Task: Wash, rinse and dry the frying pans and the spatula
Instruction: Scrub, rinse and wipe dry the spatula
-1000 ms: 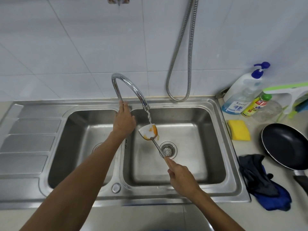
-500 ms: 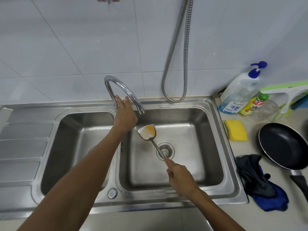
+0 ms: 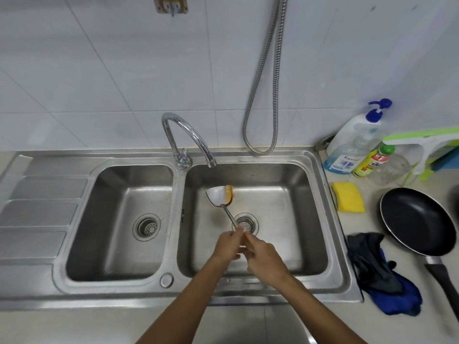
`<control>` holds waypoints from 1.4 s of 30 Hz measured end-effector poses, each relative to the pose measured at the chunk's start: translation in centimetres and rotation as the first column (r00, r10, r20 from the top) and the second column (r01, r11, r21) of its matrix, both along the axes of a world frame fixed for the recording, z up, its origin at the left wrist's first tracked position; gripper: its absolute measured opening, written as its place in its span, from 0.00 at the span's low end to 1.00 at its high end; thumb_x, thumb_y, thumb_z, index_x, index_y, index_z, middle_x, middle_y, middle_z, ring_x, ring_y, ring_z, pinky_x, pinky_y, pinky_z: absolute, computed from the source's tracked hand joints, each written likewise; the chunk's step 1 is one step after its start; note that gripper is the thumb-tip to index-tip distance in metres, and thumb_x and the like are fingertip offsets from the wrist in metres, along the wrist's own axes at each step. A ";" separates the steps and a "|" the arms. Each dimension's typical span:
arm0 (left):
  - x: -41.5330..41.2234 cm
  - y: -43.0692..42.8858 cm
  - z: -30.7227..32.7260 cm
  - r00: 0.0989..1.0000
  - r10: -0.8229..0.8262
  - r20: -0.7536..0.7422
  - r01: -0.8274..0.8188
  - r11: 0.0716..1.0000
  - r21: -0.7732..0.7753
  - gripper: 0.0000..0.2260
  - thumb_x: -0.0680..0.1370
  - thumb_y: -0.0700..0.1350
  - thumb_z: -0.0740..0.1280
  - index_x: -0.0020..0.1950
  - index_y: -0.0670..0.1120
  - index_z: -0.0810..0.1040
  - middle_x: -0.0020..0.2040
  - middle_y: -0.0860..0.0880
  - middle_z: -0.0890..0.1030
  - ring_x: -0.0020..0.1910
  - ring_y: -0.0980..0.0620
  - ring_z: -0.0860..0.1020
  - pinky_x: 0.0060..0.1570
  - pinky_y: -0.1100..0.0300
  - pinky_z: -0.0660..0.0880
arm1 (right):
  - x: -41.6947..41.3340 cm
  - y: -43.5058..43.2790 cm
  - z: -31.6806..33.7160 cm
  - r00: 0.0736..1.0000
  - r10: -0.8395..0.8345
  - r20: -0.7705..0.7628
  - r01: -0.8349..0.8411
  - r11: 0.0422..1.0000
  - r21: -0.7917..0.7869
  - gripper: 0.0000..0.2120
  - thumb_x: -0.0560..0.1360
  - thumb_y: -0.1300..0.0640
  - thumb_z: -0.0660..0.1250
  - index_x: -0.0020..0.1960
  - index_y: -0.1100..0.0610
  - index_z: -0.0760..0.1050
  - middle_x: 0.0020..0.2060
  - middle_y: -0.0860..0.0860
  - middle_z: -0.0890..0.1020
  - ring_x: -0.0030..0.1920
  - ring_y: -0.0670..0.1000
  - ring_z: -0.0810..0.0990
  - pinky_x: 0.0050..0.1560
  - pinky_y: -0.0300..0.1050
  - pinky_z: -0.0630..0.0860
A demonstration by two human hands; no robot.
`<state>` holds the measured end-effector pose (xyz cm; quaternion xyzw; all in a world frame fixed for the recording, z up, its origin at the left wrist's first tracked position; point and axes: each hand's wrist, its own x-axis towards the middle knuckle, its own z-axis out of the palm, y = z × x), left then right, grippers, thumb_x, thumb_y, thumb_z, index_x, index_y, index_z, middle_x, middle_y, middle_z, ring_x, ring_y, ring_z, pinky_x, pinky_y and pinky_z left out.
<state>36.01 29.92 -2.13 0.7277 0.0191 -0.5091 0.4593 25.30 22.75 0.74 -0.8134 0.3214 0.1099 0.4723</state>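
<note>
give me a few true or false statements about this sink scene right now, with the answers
1. Both the left hand and the right hand hold the spatula by its handle. True.
2. Water is streaming from the faucet. False: no stream is visible.
3. The spatula is held above the counter. False: it is above the right basin.
4. The yellow sponge lies on the counter right of the sink. True.
5. The frying pan sits in the sink. False: it lies on the counter, right of the sink.
</note>
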 end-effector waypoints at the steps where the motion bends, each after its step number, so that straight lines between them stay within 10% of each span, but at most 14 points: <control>1: -0.2 -0.4 -0.1 0.998 0.057 -0.033 -0.058 0.998 -0.025 0.21 0.82 0.58 0.64 0.55 0.40 0.82 0.52 0.42 0.86 0.51 0.45 0.84 0.53 0.51 0.81 | -0.1 0.0 -0.1 1.000 0.009 0.008 -0.009 1.000 -0.010 0.30 0.79 0.61 0.59 0.77 0.39 0.62 0.56 0.46 0.84 0.48 0.49 0.85 0.52 0.46 0.83; 10: -1.8 -2.8 0.1 0.968 0.251 -0.007 -0.251 0.968 -0.005 0.12 0.84 0.42 0.63 0.52 0.35 0.80 0.45 0.38 0.85 0.44 0.43 0.85 0.43 0.53 0.83 | -2.1 -5.2 2.8 0.999 -0.053 0.000 0.053 0.997 0.055 0.20 0.82 0.44 0.60 0.73 0.45 0.66 0.61 0.49 0.81 0.54 0.47 0.82 0.55 0.41 0.75; 19: -4.3 -4.6 -0.1 0.927 0.340 -0.159 -0.348 0.937 -0.025 0.11 0.86 0.44 0.59 0.51 0.39 0.77 0.39 0.43 0.78 0.33 0.50 0.80 0.35 0.56 0.79 | -7.1 -25.6 -1.7 0.958 -0.271 -0.093 0.111 0.650 -0.752 0.21 0.75 0.54 0.70 0.63 0.65 0.73 0.59 0.71 0.73 0.54 0.71 0.73 0.56 0.64 0.72; 23: -5.1 -5.2 0.6 0.912 0.380 -0.156 -0.387 0.922 -0.019 0.09 0.85 0.40 0.56 0.50 0.40 0.74 0.33 0.46 0.74 0.27 0.53 0.73 0.27 0.59 0.74 | -7.3 -28.8 -3.6 0.925 -0.272 -0.266 -0.001 0.699 -0.716 0.23 0.77 0.47 0.67 0.66 0.58 0.67 0.57 0.68 0.73 0.54 0.69 0.74 0.57 0.60 0.73; 33: -4.4 -4.5 1.3 0.961 0.274 0.030 -0.275 0.961 0.023 0.08 0.83 0.40 0.56 0.48 0.44 0.73 0.37 0.48 0.72 0.27 0.54 0.67 0.24 0.64 0.64 | -6.4 -26.5 -2.7 0.960 -0.279 -0.037 0.193 0.748 -0.635 0.18 0.74 0.54 0.70 0.60 0.56 0.70 0.53 0.67 0.74 0.50 0.68 0.74 0.49 0.59 0.73; 42: -4.5 -2.7 2.5 0.996 0.027 0.090 -0.029 0.999 0.021 0.09 0.84 0.46 0.57 0.49 0.45 0.74 0.38 0.47 0.75 0.28 0.54 0.69 0.26 0.63 0.66 | 0.6 -13.3 -3.1 0.963 0.247 0.108 -0.140 0.798 -0.586 0.20 0.75 0.50 0.69 0.67 0.48 0.73 0.55 0.56 0.75 0.50 0.59 0.75 0.49 0.53 0.77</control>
